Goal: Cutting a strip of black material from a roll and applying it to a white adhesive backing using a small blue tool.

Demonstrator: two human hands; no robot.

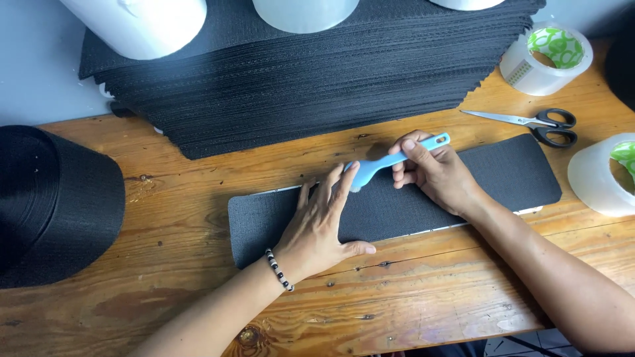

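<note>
A long black textured strip with rounded corners lies flat on the wooden table. My left hand presses flat on the strip's left half, fingers spread, a beaded bracelet on the wrist. My right hand grips a light blue plastic tool by its handle. The tool's broad end touches the strip right by my left fingertips.
A tall stack of black strips fills the back, with white rolls on top. Black-handled scissors and two clear tape rolls sit at the right. A big black webbing roll stands at the left.
</note>
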